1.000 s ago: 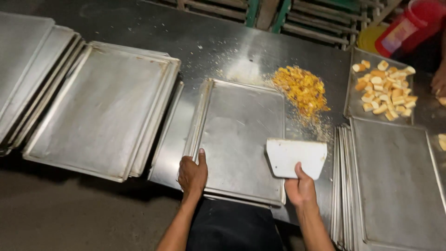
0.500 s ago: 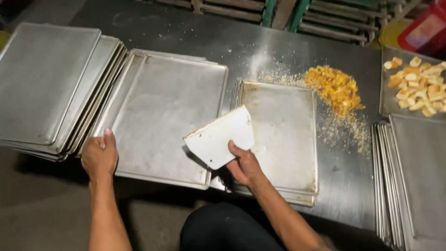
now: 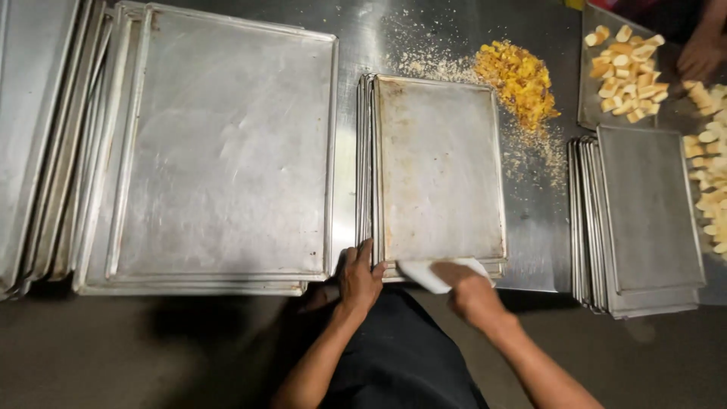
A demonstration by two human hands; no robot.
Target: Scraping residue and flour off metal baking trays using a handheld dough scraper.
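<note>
While the hands are working at the table's near edge, the scene is reading like this:

Scraper: the white flat scraper (image 3: 433,274) is lying low against the near rim of the middle tray stack (image 3: 439,167), its blade angled under the rim, seemingly so it can bite at the edge.
Right hand: the right hand (image 3: 473,291) is gripping the scraper from above, fingers curled together over its back edge; the fingertips themselves are hidden.
Left hand: the left hand (image 3: 360,276) is pressing on the stack's near left corner, fingers held close together and pointing up the tray, likely bracing it against sliding.
Wide tray: the larger tray pile (image 3: 219,151) is sitting just beside, to the left.
Crumbs: a yellow crumb heap (image 3: 521,79) is lying on the steel table (image 3: 363,38) beyond the stack's far right corner.
Right side: another tray stack (image 3: 644,220) is standing apart; bread pieces (image 3: 625,72) are lying on a tray beyond it.
</note>
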